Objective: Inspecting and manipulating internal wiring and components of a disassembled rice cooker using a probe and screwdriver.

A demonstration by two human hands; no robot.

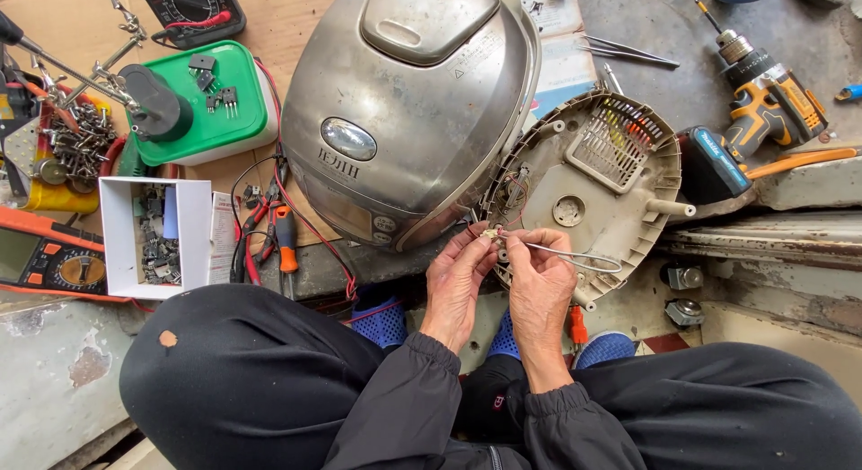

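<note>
Grey wires (575, 254) from the cooker (409, 102) base (588, 178) — both hands pinch a small part (490, 234), left hand (456, 286) and right hand (539, 290). Next needs steady, tiny finger work, I think.

From my one head-worn camera I look steeply down and forward over the person's folded knees, close to the left hand (455, 286) and right hand (541, 290), with the floor (54, 371) and its tools filling the upper frame.

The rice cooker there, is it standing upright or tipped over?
Tipped. The rice cooker lies on its side, with its detached base plate beside it showing its ribbed inner face.
</note>
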